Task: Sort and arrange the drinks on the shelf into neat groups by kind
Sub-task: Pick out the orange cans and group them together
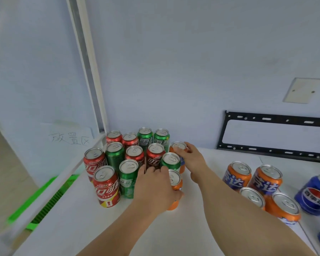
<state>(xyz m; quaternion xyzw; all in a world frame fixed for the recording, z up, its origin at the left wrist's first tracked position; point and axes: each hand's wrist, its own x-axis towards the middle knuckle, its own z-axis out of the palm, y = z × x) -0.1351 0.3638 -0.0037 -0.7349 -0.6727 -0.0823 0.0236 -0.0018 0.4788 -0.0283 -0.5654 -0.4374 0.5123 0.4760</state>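
Orange cans sit misplaced at the near edge of the red-and-green cluster. Head view: the left hand [156, 187] curls round the nearer orange can [175, 182]; the right hand [191, 158] grips the farther orange can [177, 146]. Lift both straight up, I judge, sparing the green can [171, 160] between the hands, then carry them rightward to the orange group [260, 183].

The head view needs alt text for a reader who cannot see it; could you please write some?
Two bare hands reach into a mixed cluster of red cans and green cans on a white shelf: the left hand and right hand each grip an orange can. More orange cans and blue cans stand to the right.
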